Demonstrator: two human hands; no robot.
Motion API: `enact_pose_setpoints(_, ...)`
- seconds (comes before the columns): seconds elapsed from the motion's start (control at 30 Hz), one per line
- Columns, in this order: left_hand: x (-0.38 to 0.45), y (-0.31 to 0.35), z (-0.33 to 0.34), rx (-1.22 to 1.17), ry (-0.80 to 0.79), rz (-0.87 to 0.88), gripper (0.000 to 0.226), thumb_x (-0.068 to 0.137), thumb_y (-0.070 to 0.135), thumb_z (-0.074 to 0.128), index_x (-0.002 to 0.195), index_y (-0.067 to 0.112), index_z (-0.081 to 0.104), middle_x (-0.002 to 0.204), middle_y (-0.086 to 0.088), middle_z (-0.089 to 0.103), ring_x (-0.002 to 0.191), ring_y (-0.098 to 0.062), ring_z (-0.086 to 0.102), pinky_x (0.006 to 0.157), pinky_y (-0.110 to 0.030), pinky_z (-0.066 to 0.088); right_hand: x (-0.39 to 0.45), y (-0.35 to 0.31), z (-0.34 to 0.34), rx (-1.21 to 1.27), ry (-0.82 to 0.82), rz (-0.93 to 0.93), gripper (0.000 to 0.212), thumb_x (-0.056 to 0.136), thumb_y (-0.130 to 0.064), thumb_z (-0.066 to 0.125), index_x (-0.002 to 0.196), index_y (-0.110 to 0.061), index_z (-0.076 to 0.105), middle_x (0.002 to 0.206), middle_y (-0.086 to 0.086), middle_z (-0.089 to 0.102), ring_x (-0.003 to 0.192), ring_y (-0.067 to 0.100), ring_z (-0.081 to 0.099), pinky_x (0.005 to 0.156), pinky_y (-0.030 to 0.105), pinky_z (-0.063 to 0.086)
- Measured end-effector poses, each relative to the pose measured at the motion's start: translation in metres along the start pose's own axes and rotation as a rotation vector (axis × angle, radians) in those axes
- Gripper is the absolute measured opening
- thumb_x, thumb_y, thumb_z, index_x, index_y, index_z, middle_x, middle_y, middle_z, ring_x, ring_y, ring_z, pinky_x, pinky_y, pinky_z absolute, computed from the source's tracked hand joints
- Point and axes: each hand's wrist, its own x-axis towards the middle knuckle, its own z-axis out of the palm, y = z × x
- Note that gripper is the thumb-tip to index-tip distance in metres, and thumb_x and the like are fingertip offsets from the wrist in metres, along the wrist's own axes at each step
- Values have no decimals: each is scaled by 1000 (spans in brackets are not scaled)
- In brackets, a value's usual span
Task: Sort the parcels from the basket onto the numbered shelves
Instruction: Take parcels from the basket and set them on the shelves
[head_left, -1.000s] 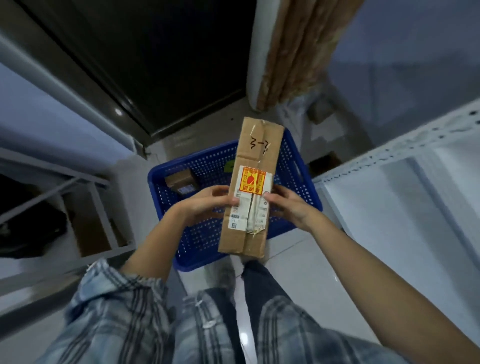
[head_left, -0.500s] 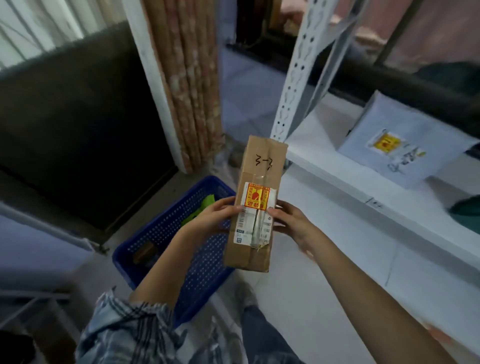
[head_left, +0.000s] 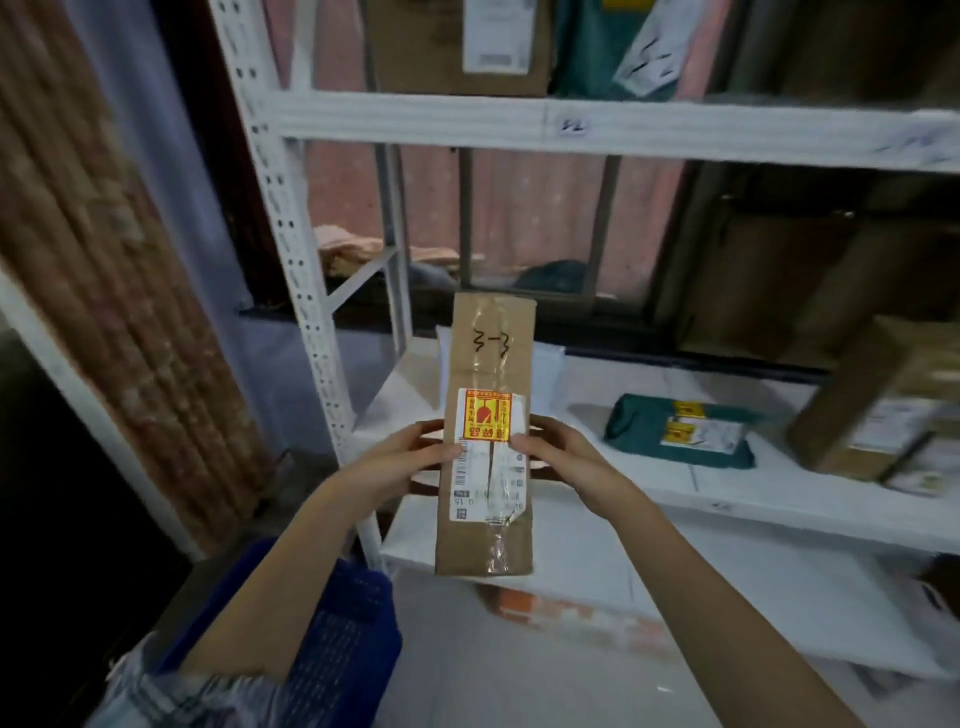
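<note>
A tall white perforated-steel shelving unit (head_left: 291, 218) fills the view ahead, its white shelf boards carrying small number labels; one label (head_left: 573, 125) on the upper board is too blurred to read. The middle white shelf board (head_left: 649, 483) lies straight ahead and to the right, with bare room on its near left part. Farther right on it lie a flat dark green plastic mailer bag with yellow stickers (head_left: 680, 431) and a brown cardboard box (head_left: 878, 410) at the far right. A blue perforated plastic basket (head_left: 337, 634) sits low at the left, beside the person's left forearm.

Held in front of the shelf is a long, narrow brown cardboard parcel (head_left: 488, 358), its long axis pointing up and away from the person, handwritten "3-3" near its far end, with a red-and-yellow sticker and a white shipping label. The left hand (head_left: 395, 462) grips its left edge and the right hand (head_left: 566, 462) its right edge, at mid-length, thumbs on the front. Both hands are equally near the shelf; the move probably goes forward.
</note>
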Motion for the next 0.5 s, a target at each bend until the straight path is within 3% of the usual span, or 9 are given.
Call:
enact_pose_setpoints(0.07, 13, 24, 41, 32, -36, 39, 102, 40, 53, 87, 129, 21, 47, 111, -1, 69, 103, -17, 66, 78, -31, 55, -20, -7, -42, -1, 62, -25, 44, 87, -28, 65, 126, -20, 46, 106, -8, 64, 98, 8, 63, 77, 22, 54)
enact_pose_setpoints(0.13, 26, 45, 82, 48, -88, 69, 106, 35, 56, 87, 127, 24, 47, 111, -1, 70, 104, -18, 65, 82, -35, 55, -39, -13, -83, -15, 131, -54, 54, 85, -30, 66, 132, -19, 43, 108, -7, 63, 101, 10, 62, 82, 25, 54)
enact_pose_setpoints(0.2, 39, 65, 121, 61, -120, 95, 90, 52, 47, 82, 130, 23, 46, 112, -2, 68, 106, -19, 64, 88, -39, 54, -57, -20, -121, -31, 193, -79, 59, 84, -33, 67, 135, -18, 42, 106, -11, 63, 98, 8, 62, 79, 23, 54)
enact_pose_setpoints(0.3, 52, 94, 172, 104, -115, 151, 75, 62, 40, 73, 130, 25, 45, 115, -1, 66, 107, -18, 62, 90, -39, 53, -83, -34, -170, -33, 246, -129, 54, 85, -31, 66, 133, -21, 43, 101, -15, 61, 88, 1, 61, 60, 12, 51)
enact_pose_setpoints(0.43, 62, 130, 218, 133, -107, 234, 48, 75, 30, 71, 118, 29, 49, 111, 2, 65, 103, -15, 62, 80, -32, 54, -105, -57, -219, -64, 291, -206, 58, 84, -32, 65, 136, -20, 42, 109, -12, 60, 92, -1, 60, 59, 10, 48)
enact_pose_setpoints(0.5, 64, 150, 232, 154, -100, 289, 42, 76, 30, 71, 113, 31, 51, 109, 3, 66, 102, -14, 63, 83, -34, 54, -111, -70, -239, -77, 300, -247, 60, 83, -35, 66, 136, -20, 42, 114, -10, 61, 97, 1, 61, 62, 11, 48)
